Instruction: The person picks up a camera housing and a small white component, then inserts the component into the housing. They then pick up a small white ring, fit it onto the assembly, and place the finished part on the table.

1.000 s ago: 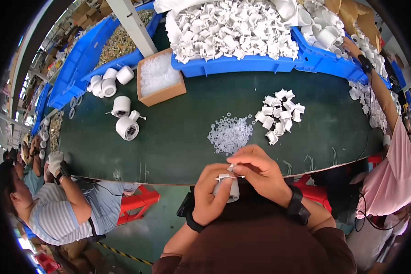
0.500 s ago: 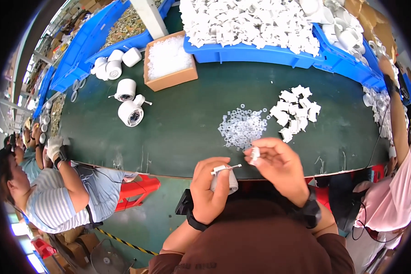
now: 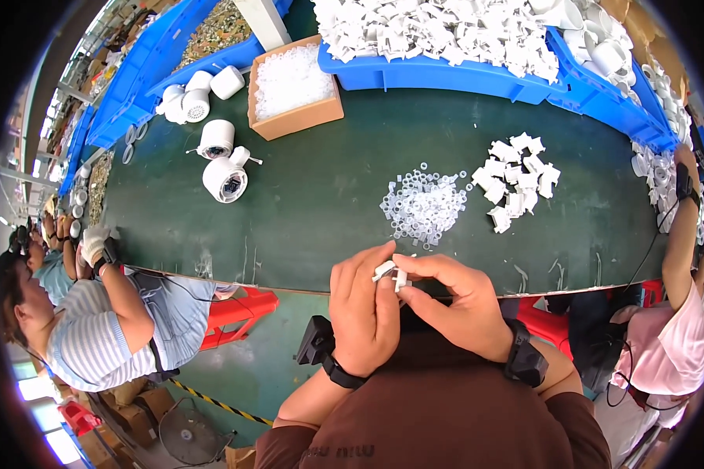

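Observation:
My left hand (image 3: 361, 313) is closed round a white plastic housing (image 3: 384, 270), of which only a small upper part shows between the fingers. Pinched between thumb and forefinger of my right hand (image 3: 463, 306) is a small white plastic bracket (image 3: 401, 281), held against or right beside the housing. Both hands meet at the table's near edge. Just beyond them lies a heap of small translucent plastic rings (image 3: 424, 209). To its right is a loose pile of white plastic brackets (image 3: 516, 176), similar to the one in my fingers.
Two round white housings (image 3: 225, 180) stand on the dark green table (image 3: 328, 187) at left. Behind are a cardboard box (image 3: 301, 121) of translucent pieces and a blue bin (image 3: 446, 82) heaped with white parts. One person (image 3: 109, 328) sits at left, another (image 3: 665, 336) at right.
My right hand has moved left with the bracket, up to my left hand. My left hand has turned, so its fingers now cover most of the housing. The view has shifted slightly.

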Tool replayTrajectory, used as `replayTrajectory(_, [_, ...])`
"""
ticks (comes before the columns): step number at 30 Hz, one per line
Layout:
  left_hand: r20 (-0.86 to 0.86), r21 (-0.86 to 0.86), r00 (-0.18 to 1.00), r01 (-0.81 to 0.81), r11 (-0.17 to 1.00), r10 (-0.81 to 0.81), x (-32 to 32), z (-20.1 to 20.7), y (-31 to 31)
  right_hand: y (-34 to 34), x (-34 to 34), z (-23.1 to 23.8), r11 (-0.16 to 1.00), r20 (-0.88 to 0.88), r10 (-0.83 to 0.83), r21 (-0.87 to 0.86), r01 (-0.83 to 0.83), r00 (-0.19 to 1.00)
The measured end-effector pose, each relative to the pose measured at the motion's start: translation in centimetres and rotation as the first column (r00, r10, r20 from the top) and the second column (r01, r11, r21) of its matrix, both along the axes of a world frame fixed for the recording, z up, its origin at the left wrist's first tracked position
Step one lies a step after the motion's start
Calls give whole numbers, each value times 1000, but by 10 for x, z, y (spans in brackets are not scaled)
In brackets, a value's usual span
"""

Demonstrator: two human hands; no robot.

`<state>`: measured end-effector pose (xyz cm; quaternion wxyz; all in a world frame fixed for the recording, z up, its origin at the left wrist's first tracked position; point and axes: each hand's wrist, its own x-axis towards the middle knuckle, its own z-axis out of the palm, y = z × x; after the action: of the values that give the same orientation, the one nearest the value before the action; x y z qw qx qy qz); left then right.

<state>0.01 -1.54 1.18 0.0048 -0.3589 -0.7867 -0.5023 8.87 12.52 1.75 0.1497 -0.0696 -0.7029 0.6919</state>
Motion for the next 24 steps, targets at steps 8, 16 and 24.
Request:
replayTrajectory(8, [-41, -15, 999, 29, 999, -30, 0, -4, -1, -13, -3, 0, 995, -4, -97, 19, 97, 995])
replayTrajectory(16, [-124, -14, 992, 4, 1000, -5, 0, -10, 1, -20, -11, -7, 935, -172, -197, 264, 238, 965])
replayTrajectory(24, [333, 251, 937, 17, 968, -103, 4, -16, -9, -5, -9, -9, 991, -50, -127, -35, 126, 991])
